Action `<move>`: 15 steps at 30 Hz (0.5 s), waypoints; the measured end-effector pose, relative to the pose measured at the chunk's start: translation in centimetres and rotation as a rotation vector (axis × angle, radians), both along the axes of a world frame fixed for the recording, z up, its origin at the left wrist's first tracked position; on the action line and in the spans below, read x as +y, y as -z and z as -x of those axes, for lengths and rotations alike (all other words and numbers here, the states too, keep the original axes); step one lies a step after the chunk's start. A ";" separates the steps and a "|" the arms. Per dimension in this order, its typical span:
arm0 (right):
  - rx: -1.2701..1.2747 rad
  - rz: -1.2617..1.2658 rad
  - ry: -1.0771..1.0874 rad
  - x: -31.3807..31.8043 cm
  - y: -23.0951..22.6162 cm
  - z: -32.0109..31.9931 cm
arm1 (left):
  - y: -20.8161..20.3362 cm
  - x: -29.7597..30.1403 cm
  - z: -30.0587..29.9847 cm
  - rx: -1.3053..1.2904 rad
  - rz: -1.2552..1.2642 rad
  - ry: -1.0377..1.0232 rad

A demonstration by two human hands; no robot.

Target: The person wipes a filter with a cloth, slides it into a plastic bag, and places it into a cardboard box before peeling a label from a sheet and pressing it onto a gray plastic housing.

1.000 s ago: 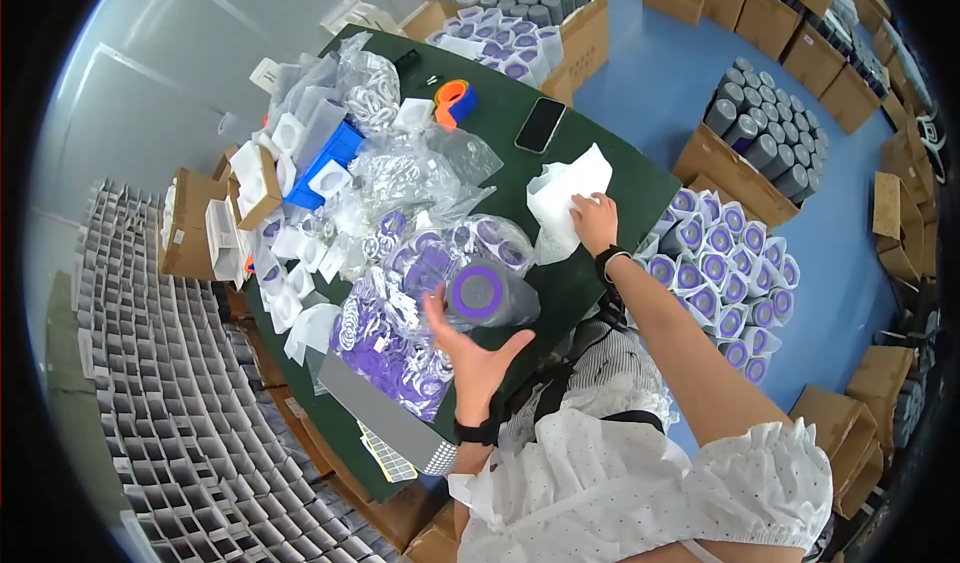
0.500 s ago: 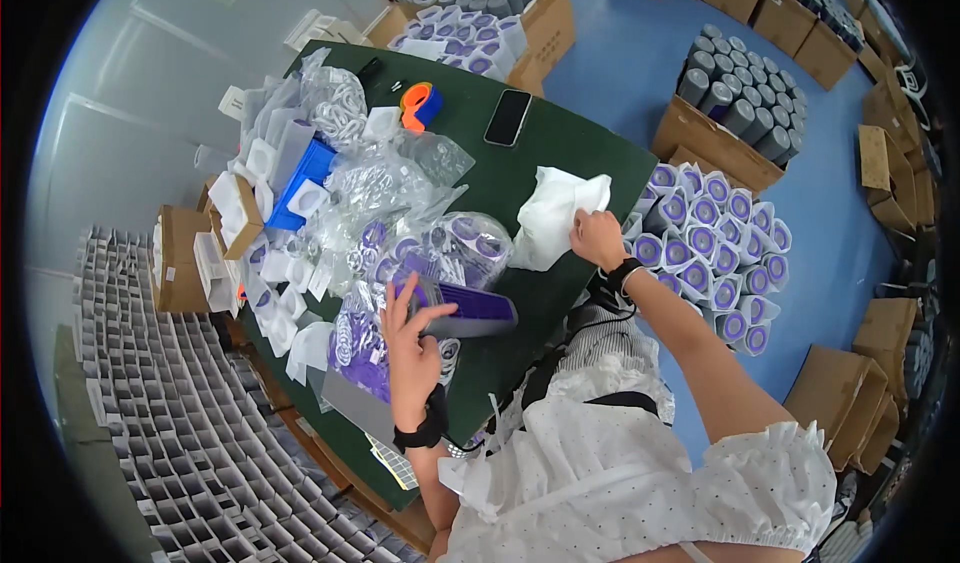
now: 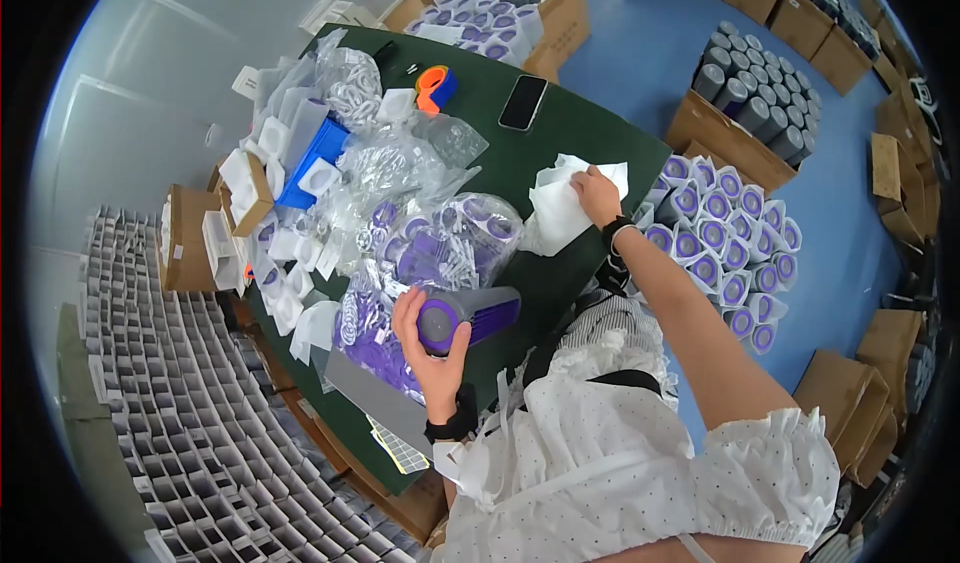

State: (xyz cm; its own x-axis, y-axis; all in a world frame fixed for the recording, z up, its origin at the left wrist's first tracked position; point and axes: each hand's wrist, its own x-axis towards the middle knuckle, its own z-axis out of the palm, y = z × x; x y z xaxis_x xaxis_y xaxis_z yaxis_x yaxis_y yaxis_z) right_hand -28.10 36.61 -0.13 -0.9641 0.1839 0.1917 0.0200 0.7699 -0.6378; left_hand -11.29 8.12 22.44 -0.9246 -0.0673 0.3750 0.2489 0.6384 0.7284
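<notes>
My left hand (image 3: 432, 365) is wrapped round the near end of a grey-and-purple cylinder (image 3: 492, 313), which lies on its side just above the table's near edge. Its end face has a purple ring round a grey disc, and a purple ribbed strip runs along its side. To the right, my right hand (image 3: 598, 199) pinches the upper edge of a crumpled white bag (image 3: 556, 213) lying on the dark green table (image 3: 575, 128). The bag's mouth is partly hidden by my fingers.
Clear plastic bags of purple and white parts (image 3: 400, 178) heap the table's left half. Behind them are a blue tray (image 3: 318, 158), an orange-and-blue tape dispenser (image 3: 434, 91) and a phone (image 3: 523, 103). Wrapped cylinders (image 3: 715, 233) stand on the right; grey cartons (image 3: 230, 413) line the left.
My left hand has gone from raised, spread fingers to a grip on the cylinder, whose ringed end now shows. My right hand has shifted slightly on the white bag.
</notes>
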 end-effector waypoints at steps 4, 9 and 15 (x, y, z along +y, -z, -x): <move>-0.044 -0.047 0.004 0.3 -0.3 1.1 | -0.7 -0.3 -0.2 -0.050 0.012 0.031; 0.162 0.036 0.039 -1.2 -5.8 1.3 | 0.6 -1.7 -1.1 -0.074 -0.331 -0.011; 0.695 0.576 -0.045 -2.3 -18.2 1.4 | -3.2 -0.1 -0.4 -0.081 -0.270 -0.054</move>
